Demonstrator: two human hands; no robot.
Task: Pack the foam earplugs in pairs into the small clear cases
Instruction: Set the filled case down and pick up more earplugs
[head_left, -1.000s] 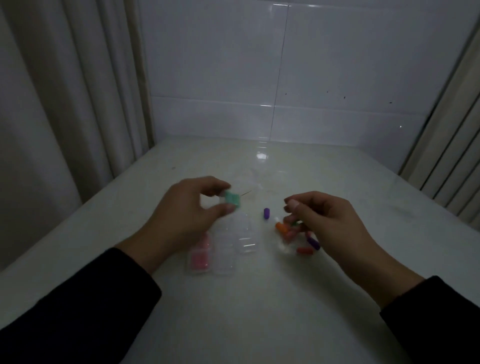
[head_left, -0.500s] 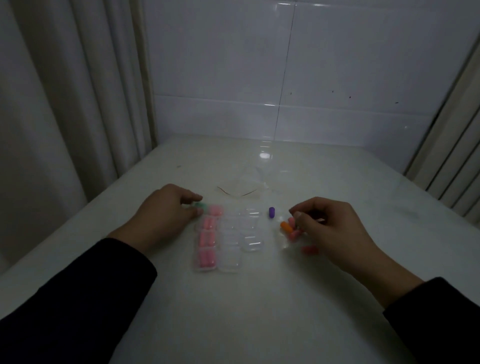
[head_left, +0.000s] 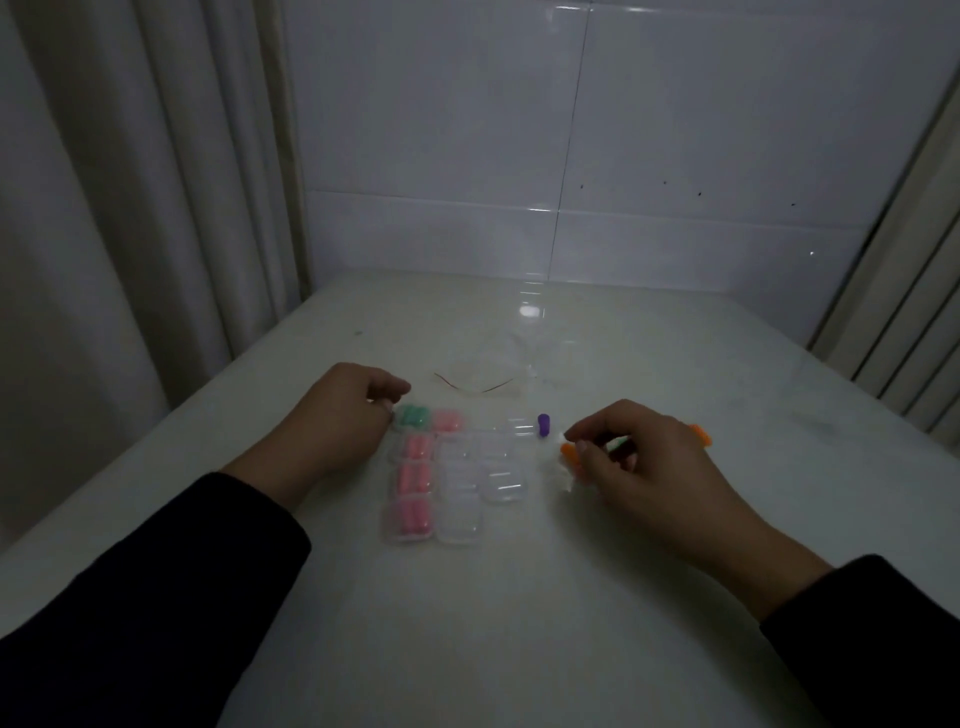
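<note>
resting curled beside the green-filled case (head_left: 413, 415), the left hand (head_left: 337, 421) touches it; the right hand (head_left: 641, 457) pinches an orange earplug (head_left: 569, 451) near the purple earplug (head_left: 543, 424).

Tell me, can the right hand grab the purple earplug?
Probably yes. The purple earplug lies bare on the table, just left of the right hand, nothing between, though its fingers already pinch an orange earplug.

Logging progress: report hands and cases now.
Left hand fingers at green-filled case, grip unclear. Right hand pinching orange earplug. Four pink-filled cases, several empty. Purple earplug loose; nothing obstructing.
</note>
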